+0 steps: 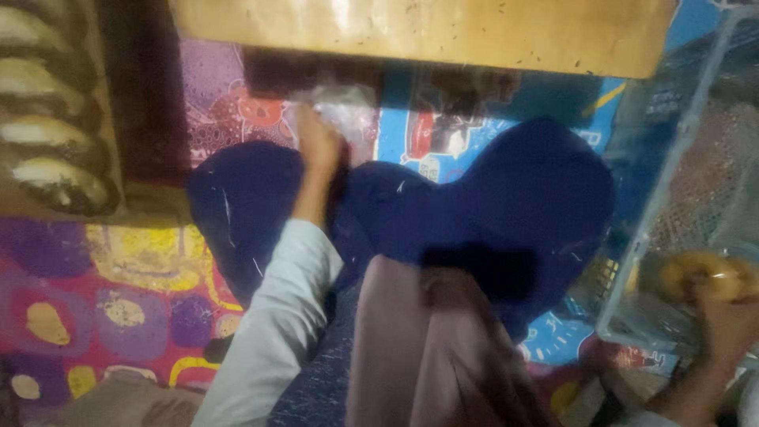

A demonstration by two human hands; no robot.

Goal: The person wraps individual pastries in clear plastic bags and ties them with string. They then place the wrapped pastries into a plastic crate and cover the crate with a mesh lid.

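My left hand (pixel 318 144), in a light grey sleeve, reaches forward between my knees in dark blue trousers (pixel 506 198). Its fingers are closed on a crinkled clear plastic bag (pixel 346 104) lying just under the edge of a low wooden table (pixel 427 32). At the lower right my right hand (pixel 726 326) holds a round yellowish bun (pixel 706 274) in shiny wrapping, beside the wall of a clear plastic crate (pixel 670 182). The picture is blurred, so the fingers are hard to make out.
A wooden tray with several pale bread rolls (pixel 47 103) stands at the far left. A brightly patterned mat (pixel 118 300) covers the floor. A brownish cloth (pixel 427 356) lies over my lap.
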